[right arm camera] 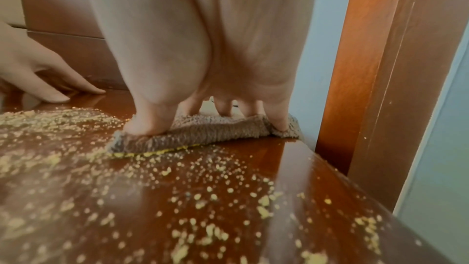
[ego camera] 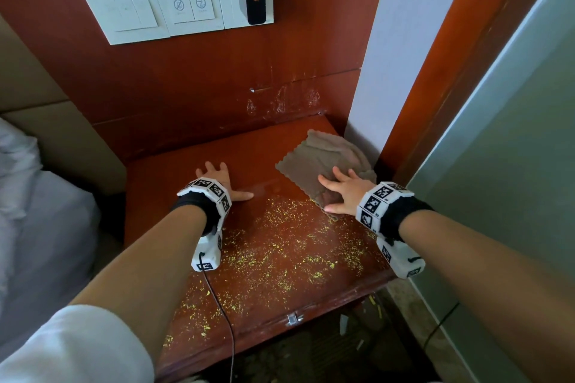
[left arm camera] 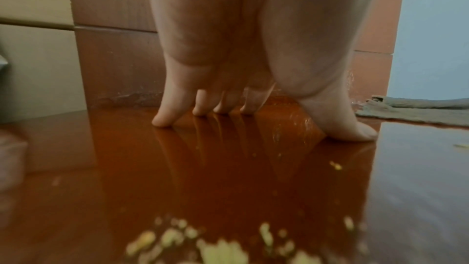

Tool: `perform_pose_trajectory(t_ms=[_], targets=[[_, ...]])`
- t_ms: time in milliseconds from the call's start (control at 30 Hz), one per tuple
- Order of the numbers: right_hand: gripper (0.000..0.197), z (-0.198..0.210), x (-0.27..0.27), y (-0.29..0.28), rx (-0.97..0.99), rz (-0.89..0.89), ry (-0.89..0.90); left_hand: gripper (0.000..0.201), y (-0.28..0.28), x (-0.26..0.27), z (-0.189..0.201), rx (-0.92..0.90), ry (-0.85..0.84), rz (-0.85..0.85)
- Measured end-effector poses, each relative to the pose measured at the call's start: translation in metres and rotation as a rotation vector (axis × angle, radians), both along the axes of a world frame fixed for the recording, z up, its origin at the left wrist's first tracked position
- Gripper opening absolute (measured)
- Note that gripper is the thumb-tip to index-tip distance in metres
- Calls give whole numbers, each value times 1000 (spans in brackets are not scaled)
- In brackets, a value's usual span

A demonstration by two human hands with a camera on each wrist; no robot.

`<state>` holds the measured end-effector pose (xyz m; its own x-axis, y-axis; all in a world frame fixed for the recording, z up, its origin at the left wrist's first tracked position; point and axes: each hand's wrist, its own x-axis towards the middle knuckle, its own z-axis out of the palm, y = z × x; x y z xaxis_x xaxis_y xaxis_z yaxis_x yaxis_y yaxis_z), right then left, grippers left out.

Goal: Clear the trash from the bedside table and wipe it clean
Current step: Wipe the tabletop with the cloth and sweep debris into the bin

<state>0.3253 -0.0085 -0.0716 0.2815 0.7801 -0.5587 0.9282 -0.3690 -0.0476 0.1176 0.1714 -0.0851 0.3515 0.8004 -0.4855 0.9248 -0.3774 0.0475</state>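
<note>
A red-brown bedside table carries a scatter of yellow crumbs over its middle and front. A grey-brown cloth lies at the back right corner against the white wall. My right hand presses flat on the cloth's near part with spread straight fingers; crumbs gather along the cloth edge. My left hand rests flat on the bare tabletop at the back left, fingertips and thumb touching the wood, holding nothing. Blurred crumbs lie near that wrist.
A bed with white linen stands to the left. A switch panel hangs on the wooden wall behind. A wooden door frame and a frosted glass panel close off the right. Small scraps lie on the floor below the table's front.
</note>
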Motion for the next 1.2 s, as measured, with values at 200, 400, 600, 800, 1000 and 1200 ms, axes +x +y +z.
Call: perform_pose_trajectory(t_ms=[200,400,600,800,1000,1200], targets=[[77,1,4,5,-14,6,15,113,1,1,-1,-6,-6,0],[77,0,5,21,-7,-7,1,113,1,1,-2,-14,-14,0],[77,-2,7,38,-7,-28,-18,117,5,1,-6,-38,-16,5],[76,0,8,54,-14,-65,-10,120,7,1,-8,-53,-25,3],[76,0,8,59,-14,-67,-32,121,9,3,-8,-79,-32,13],[75,0,4,53,-3,-61,-30,121,9,5,-6,-79,-22,11]])
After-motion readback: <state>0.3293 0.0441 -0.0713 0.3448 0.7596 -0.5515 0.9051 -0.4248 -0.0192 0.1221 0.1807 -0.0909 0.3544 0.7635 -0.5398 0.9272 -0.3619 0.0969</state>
